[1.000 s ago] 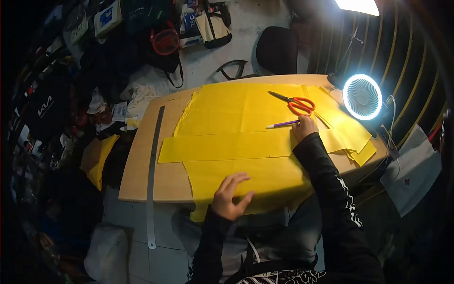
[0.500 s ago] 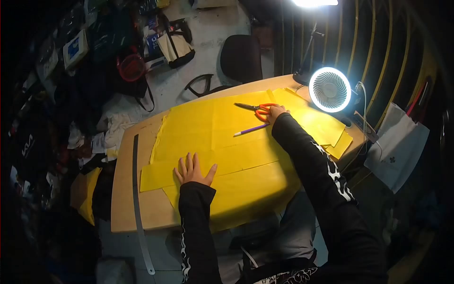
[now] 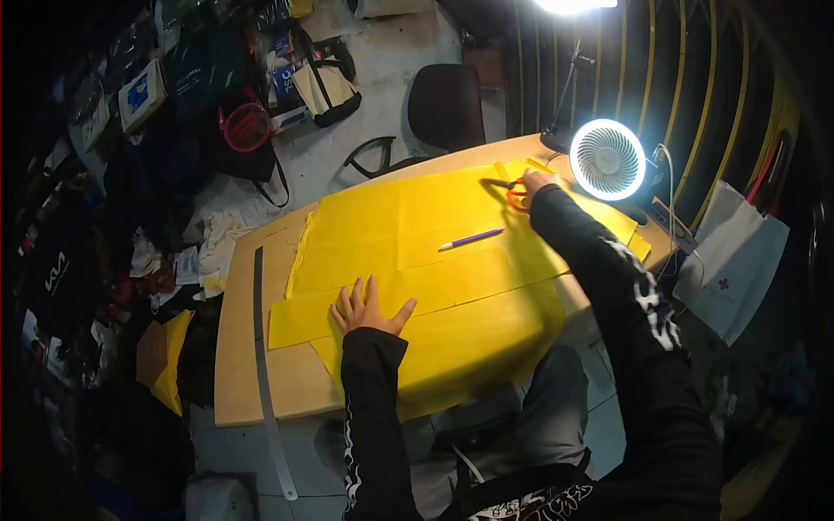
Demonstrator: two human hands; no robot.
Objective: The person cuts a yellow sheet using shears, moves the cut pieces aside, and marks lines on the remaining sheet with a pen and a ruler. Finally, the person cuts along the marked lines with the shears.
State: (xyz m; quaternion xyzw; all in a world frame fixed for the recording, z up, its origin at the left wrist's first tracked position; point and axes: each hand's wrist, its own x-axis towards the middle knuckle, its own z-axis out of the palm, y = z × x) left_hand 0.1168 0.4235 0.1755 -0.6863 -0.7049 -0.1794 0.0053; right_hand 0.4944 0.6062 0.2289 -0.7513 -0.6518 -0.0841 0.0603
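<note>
My left hand lies flat with its fingers spread, over a seam or edge line in the yellow fabric that covers much of the table. Toward the table's far right side, my right hand grips orange-handled scissors. Their dark blades point left and look foreshortened; part of the handle is hidden by my fingers. A purple pen with a white end rests on the fabric between my two hands, touched by neither.
A long metal ruler lies on the wooden table, overhanging its near edge. At the far right stand a lit ring-shaped fan and a lamp with a cable. A black chair is behind the table; bags crowd the left floor.
My right hand has moved away from the pen, toward the far right, taking the scissors with it. My left hand stays flat on the fabric. The whole view has shifted slightly.
</note>
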